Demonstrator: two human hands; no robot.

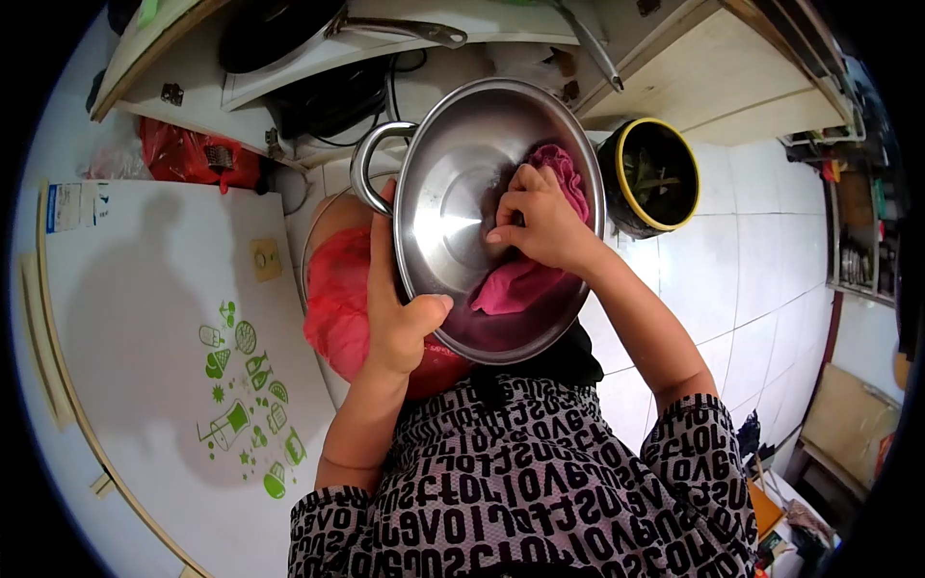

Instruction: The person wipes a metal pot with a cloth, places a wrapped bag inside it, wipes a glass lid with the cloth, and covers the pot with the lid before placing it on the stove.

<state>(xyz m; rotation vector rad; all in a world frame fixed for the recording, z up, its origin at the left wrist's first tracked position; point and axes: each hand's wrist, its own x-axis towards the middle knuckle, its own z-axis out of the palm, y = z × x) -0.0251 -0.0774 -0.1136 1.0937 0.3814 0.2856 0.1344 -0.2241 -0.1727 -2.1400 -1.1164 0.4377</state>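
Note:
A shiny steel pot (pixel 453 183) with a loop handle is tilted so that its inside faces me. My left hand (pixel 403 328) grips its near left rim, the thumb over the edge and the fingers behind the wall. Inside the pot, my right hand (pixel 538 217) is closed on a dark pink cloth (pixel 520 286), pressing it against the right inner wall. Part of the cloth bunches up above the knuckles, and the rest hangs below the wrist.
A black bin with a yellow rim (pixel 624 183) stands right of the pot on white floor tiles. Open cabinets above hold a frying pan (pixel 279 39). At left is a white door panel with green stickers (pixel 231 424). A red plastic bag (pixel 337 299) lies below the pot.

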